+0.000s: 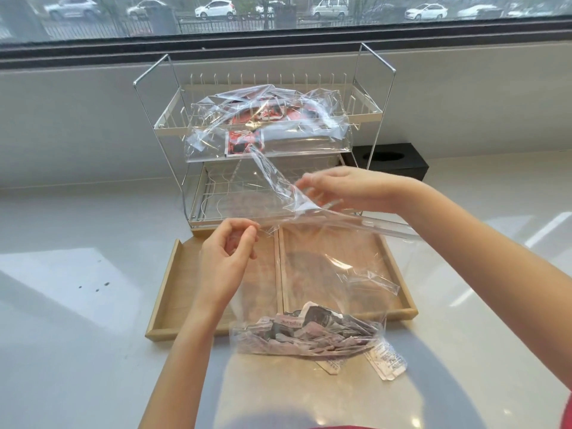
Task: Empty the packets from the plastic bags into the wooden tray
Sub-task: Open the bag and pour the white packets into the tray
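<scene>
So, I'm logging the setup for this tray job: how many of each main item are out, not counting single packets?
Clear plastic bags holding packets: 2 (held bag, bag on rack)
Divided wooden tray: 1
Two-tier white wire rack: 1
Black tissue box: 1
Total: 5

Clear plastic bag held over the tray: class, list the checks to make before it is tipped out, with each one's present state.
1. Left hand pinches the clear plastic bag's mouth edge: ok.
2. Right hand holds the other edge: ok.
3. Mouth fully open: cannot tell.
4. Grey-pink packets above the divided wooden tray: not ok, they sag at its near rim.
5. Tray compartments free to receive them: ok.
6. Second bag of red packets resting on the white wire rack: ok.
</scene>
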Motion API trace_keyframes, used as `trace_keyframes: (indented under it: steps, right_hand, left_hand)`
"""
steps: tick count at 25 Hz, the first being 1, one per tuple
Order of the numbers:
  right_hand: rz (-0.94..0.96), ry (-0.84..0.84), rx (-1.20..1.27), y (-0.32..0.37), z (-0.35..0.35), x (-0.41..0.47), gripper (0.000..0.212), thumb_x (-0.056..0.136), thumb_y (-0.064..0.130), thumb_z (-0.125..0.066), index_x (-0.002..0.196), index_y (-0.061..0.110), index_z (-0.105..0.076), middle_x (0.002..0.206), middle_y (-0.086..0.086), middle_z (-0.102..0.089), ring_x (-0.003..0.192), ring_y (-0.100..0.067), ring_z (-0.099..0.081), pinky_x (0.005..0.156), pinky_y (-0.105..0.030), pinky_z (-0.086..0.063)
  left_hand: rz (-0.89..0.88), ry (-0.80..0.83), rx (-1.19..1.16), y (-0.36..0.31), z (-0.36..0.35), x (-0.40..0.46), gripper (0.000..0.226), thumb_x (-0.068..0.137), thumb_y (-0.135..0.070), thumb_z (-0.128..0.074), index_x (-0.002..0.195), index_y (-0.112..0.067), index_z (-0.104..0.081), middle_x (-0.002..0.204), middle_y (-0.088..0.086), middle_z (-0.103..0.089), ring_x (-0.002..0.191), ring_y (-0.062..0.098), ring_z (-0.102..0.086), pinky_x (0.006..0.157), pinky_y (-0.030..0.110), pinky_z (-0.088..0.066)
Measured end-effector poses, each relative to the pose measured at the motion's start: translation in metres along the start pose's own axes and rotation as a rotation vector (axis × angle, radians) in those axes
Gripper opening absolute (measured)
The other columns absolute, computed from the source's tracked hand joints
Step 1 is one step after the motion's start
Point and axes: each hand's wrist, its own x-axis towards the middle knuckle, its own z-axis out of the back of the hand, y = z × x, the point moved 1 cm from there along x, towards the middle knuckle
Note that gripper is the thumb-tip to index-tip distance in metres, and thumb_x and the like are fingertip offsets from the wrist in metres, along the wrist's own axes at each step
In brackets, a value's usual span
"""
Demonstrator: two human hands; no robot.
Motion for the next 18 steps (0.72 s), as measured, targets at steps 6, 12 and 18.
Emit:
trace_keyframes:
  steps: [6, 12, 18]
  right_hand:
    - [0.021, 0.225, 0.018, -0.028, 0.004, -0.014, 0.021, 0.093, 0.026, -0.048, 0.09, 0.023, -0.069, 0.089, 0.008, -0.069, 0.088, -0.006, -0.065, 0.081, -0.02, -0.05]
    - [0.18, -0.168, 0.102, -0.019, 0.024, -0.018, 0.012, 0.086, 0.025, -0.059, 0.082, 0.022, -0.069, 0.066, 0.012, -0.067, 0.063, 0.0, -0.057, 0.065, -0.016, -0.046]
    - [0.125, -0.198, 0.053, -0.021, 0.03, -0.022, 0.023, 0.087, 0.038, -0.053, 0.101, 0.026, -0.068, 0.094, 0.009, -0.071, 0.09, -0.005, -0.065, 0.087, -0.025, -0.051]
  left_hand:
    - [0.006, 0.002, 0.017, 0.003, 0.0, 0.001, 0.014, 0.087, -0.01, -0.053, 0.079, -0.02, -0.058, 0.066, -0.003, -0.055, 0.051, -0.002, -0.051, 0.052, 0.006, -0.039]
    - [0.017, -0.038, 0.011, 0.009, 0.005, 0.001, 0.01, 0.088, -0.006, -0.05, 0.085, -0.01, -0.059, 0.065, -0.004, -0.052, 0.051, -0.003, -0.05, 0.054, 0.006, -0.04]
    - [0.008, -0.047, -0.009, 0.009, 0.007, 0.002, 0.013, 0.088, -0.007, -0.05, 0.083, -0.015, -0.059, 0.068, -0.002, -0.055, 0.051, -0.002, -0.051, 0.052, 0.007, -0.04]
